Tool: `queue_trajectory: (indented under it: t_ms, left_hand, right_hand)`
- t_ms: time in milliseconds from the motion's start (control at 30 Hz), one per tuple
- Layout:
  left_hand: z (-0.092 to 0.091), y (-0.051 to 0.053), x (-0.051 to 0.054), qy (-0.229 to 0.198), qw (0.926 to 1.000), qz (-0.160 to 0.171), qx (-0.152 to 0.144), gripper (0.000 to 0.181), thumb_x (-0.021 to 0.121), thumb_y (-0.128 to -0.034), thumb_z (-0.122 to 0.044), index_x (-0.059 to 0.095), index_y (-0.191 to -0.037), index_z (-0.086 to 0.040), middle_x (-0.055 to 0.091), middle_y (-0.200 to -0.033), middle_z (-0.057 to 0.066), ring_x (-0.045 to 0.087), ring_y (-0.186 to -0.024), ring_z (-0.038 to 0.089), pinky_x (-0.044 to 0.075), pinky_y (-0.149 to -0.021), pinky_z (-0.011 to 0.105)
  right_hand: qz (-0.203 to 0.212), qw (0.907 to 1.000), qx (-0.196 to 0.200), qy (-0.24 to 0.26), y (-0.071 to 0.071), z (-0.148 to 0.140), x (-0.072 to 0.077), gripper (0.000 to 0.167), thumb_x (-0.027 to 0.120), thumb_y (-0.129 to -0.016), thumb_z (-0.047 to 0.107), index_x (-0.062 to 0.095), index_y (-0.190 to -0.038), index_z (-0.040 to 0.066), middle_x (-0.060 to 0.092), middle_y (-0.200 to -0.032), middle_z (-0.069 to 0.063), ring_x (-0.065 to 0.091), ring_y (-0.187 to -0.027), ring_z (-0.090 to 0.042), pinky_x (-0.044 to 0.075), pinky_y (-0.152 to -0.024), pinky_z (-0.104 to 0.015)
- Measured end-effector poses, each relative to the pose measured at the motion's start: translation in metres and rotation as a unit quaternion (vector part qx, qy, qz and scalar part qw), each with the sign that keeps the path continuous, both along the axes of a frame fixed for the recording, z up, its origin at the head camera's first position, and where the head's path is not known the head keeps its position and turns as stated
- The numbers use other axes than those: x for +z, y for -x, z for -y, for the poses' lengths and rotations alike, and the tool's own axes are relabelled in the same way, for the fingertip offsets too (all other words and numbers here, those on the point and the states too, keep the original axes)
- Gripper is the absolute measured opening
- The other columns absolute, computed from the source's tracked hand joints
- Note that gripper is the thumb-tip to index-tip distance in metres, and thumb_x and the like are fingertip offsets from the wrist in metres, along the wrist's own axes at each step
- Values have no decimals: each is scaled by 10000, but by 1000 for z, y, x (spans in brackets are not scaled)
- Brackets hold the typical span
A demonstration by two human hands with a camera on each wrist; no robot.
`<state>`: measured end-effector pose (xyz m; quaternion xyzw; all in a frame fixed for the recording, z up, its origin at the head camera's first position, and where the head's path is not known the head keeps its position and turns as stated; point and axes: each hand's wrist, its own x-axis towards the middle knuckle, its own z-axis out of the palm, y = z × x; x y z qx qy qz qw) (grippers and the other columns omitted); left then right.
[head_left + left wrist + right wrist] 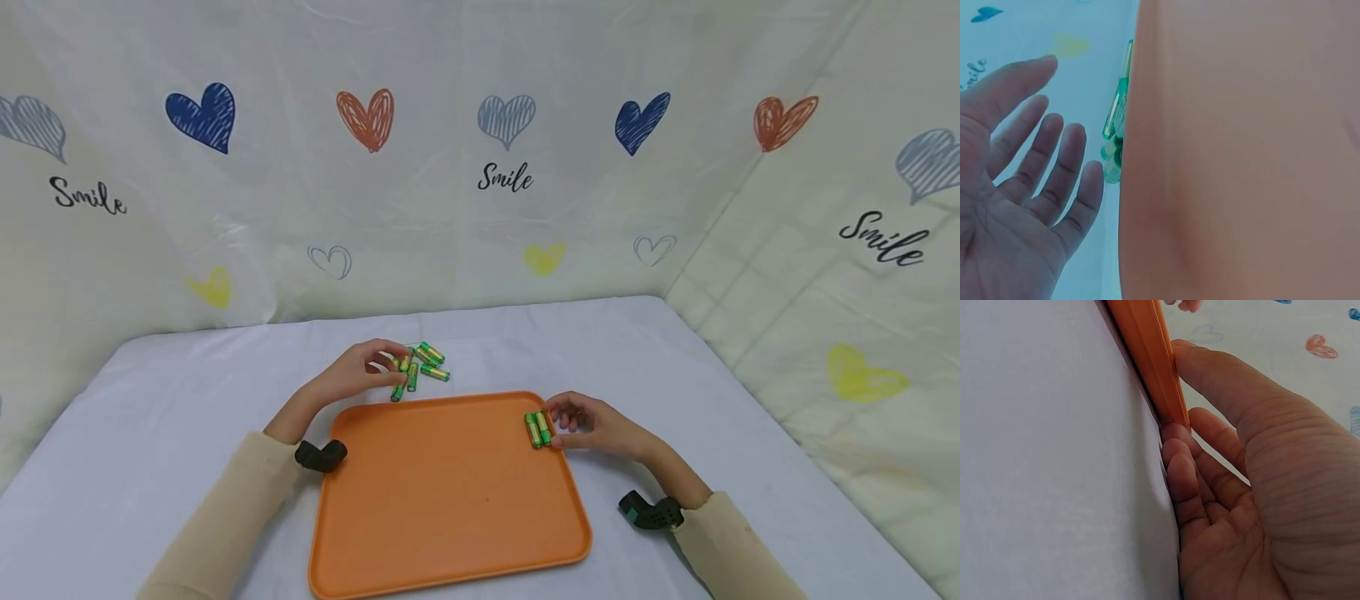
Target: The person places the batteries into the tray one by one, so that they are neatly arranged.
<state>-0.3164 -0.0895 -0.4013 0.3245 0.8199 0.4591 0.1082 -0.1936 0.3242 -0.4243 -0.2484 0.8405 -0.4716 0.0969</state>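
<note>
Two green-and-yellow batteries lie side by side at the upper right of an orange tray. Beside them, at the tray's right rim, is my right hand, its thumb and forefinger apart near the ends of the closer battery. In the right wrist view the thumb lies against the tray rim, which hides the batteries. My left hand reaches over the tray's far left corner to several loose batteries. Its fingers are spread and relaxed in the left wrist view, with nothing held.
A white cloth covers the table under the tray. Behind it and to the right hang pale curtains printed with hearts and the word "Smile". Each wrist wears a black band.
</note>
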Motion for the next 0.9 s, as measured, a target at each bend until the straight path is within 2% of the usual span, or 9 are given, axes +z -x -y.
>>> queue_trajectory:
  t_ms: [233, 367, 500, 600, 833, 900]
  left_hand:
    - [3, 9, -4, 293, 9995, 17, 89, 519, 752, -870, -167, 551, -1322, -8, 551, -1324, 186, 609, -1029, 276, 497, -898, 419]
    - [6, 13, -9, 299, 9994, 106, 100, 636, 753, -866, -150, 448, -1401, 9, 454, -1360, 245, 595, -1052, 313, 505, -913, 462]
    - [8, 14, -10, 439, 9987, 207, 162, 721, 752, -866, -148, 362, -1455, -4, 383, -1377, 268, 585, -1066, 321, 515, -902, 451]
    - [7, 15, -10, 641, 9976, 178, 206, 712, 751, -864, -151, 376, -1455, -21, 400, -1384, 250, 592, -1042, 291, 505, -895, 421]
    - [6, 19, -11, 857, 9963, 62, 5, 635, 715, -863, -73, 431, -1425, 7, 468, -1376, 241, 587, -994, 256, 464, -882, 388]
    - [6, 20, -12, 900, 9959, 59, 37, 612, 717, -859, -66, 456, -1408, 6, 484, -1353, 234, 588, -999, 256, 459, -879, 384]
  right_hand:
    - [-57, 10000, 3, 6, -1, -2, -1, 416, 739, -874, 116, 566, -1245, 37, 555, -1016, -134, 490, -860, -222, 433, -737, -227]
    - [-46, 10000, -7, -34, -1, 0, -1, 417, 737, -877, 122, 566, -1247, 33, 554, -1005, -145, 487, -868, -243, 430, -738, -226]
    - [45, 9999, -46, -112, -1, 3, 0, 417, 734, -882, 133, 567, -1251, 33, 549, -990, -140, 484, -880, -245, 427, -745, -228]
    - [96, 9998, -82, -140, -1, 3, 1, 416, 735, -882, 140, 568, -1252, 45, 549, -983, -127, 488, -880, -225, 429, -745, -228]
    - [87, 9998, -113, -145, -1, 2, 1, 420, 742, -878, 161, 572, -1253, 79, 552, -981, -112, 496, -877, -201, 433, -743, -234]
    - [81, 9998, -118, -154, -1, 1, 1, 419, 742, -879, 165, 572, -1253, 79, 554, -980, -110, 497, -877, -200, 432, -743, -235]
